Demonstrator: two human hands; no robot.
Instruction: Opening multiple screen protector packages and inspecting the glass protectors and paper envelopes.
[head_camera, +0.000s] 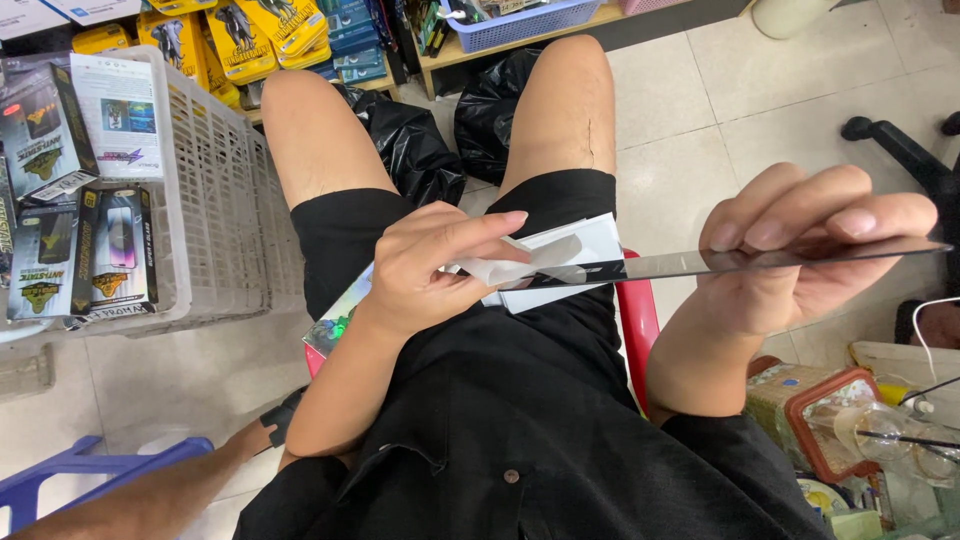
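Head view, glass sheet edge-on, right hand behind

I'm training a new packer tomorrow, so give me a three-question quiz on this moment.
1. True or false: the right hand holds the glass screen protector by its edges.
2. What does the left hand press against the glass? A) white wipe B) scissors C) tape roll
3. Which side of the person has the white plastic crate of boxed protectors?

Key: 1 true; 2 A, the white wipe; 3 left.
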